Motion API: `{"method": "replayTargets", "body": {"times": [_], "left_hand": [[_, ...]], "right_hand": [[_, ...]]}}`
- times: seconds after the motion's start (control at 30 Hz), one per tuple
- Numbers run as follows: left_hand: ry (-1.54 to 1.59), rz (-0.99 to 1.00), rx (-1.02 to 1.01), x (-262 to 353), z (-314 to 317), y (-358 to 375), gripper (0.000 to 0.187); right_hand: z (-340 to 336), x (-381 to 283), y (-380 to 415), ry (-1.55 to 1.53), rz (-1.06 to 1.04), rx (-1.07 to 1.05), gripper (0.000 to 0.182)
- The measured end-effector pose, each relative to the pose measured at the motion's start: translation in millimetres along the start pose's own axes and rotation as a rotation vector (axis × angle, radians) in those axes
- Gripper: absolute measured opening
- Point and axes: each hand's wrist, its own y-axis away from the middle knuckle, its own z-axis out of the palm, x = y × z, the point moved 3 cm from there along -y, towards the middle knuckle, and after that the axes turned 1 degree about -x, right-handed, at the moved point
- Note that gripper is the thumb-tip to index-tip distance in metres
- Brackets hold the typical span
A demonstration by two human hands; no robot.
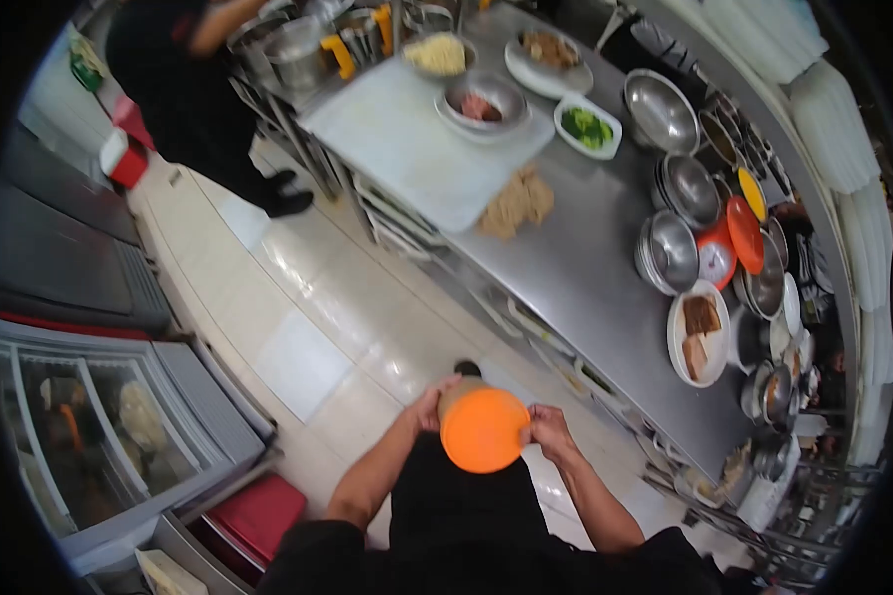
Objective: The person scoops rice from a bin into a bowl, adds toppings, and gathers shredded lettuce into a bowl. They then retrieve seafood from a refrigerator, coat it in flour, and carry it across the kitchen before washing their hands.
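In front of my body I hold a round container (455, 391) with an orange lid (481, 430) turned up toward me. My left hand (429, 408) wraps around the container's side, its walls looking brownish and partly hidden behind the lid. My right hand (549, 432) has its fingers closed on the lid's right edge, slightly blurred. Whether the lid sits tight or loose cannot be made out. Both hands are over the floor, left of the steel counter (585, 268).
A white cutting board (397, 149) bears a bowl of meat (478, 107). Beside it are a dish of chopped greens (587, 127) and a crumpled brown cloth (519, 201). Nearer lies an oval plate with meat (698, 332). A glass-topped freezer (99, 416) stands left; a person (184, 89) stands at the far counter.
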Motion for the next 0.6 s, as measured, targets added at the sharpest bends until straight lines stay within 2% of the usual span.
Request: {"method": "replayTargets", "body": {"times": [0.07,0.13,0.17,0.23,0.27,0.33,0.37,0.4,0.47,0.5,0.6], "left_hand": [[0.047,-0.039,0.018,0,-14,-27,0.059],[-0.186,-0.012,0.207,11,-47,-71,0.06],[-0.173,-0.006,0.203,21,-41,-82,0.06],[-0.52,0.22,0.513,61,-30,-100,0.061],[-0.518,0.231,0.513,75,-18,-106,0.061],[-0.449,0.565,0.733,120,4,-115,0.059],[-0.401,0.67,0.692,139,-7,-131,0.051],[-0.429,0.686,0.664,159,-12,-147,0.051],[-0.23,1.089,0.411,195,-8,-171,0.042],[-0.142,1.117,0.285,209,-9,-183,0.042],[0.086,1.006,0.04,230,-27,-202,0.04]], "right_hand": [[-7,7,10,-0.025,0.037,0.074,0.019],[-13,3,8,-0.046,0.03,0.123,0.019],[-18,5,10,-0.095,0.064,0.168,0.019],[-30,19,9,-0.179,0.097,0.237,0.02],[-39,31,3,-0.178,0.092,0.257,0.019],[-46,43,-5,-0.152,0.109,0.286,0.02],[-48,46,-9,-0.187,0.109,0.3,0.017],[-50,50,-15,-0.206,0.092,0.295,0.016],[-47,53,-27,-0.254,0.114,0.314,0.017],[-45,56,-36,-0.242,0.121,0.306,0.018],[-36,52,-62,-0.242,0.142,0.296,0.02]]}}
